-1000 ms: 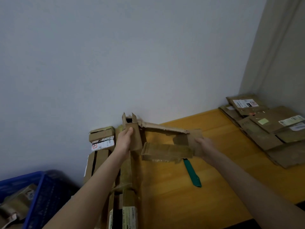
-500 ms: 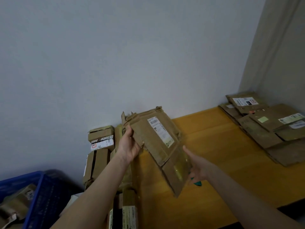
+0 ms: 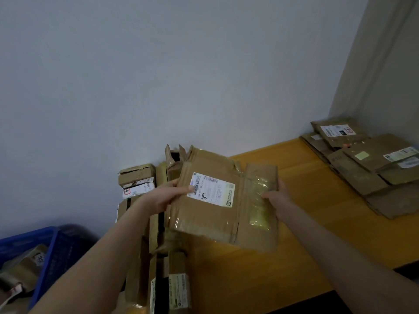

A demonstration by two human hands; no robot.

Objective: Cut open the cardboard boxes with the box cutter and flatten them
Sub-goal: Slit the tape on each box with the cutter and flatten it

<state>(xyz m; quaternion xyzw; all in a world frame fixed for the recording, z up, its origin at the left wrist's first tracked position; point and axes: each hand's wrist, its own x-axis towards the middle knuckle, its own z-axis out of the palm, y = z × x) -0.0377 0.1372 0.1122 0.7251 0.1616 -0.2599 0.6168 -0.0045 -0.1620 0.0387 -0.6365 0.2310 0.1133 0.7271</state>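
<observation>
A bare pale wall (image 3: 158, 75) (dimly lit) backs a yellow wooden table (image 3: 317, 173).

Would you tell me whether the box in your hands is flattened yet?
Flattened: the cardboard box appears as one thin flat sheet, spread open sideways.

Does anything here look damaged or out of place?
Mostly the torn box standing by the wall: its top flaps are ragged and bent. The flattened box held between the left hand and right hand carries wrinkled tape.
</observation>
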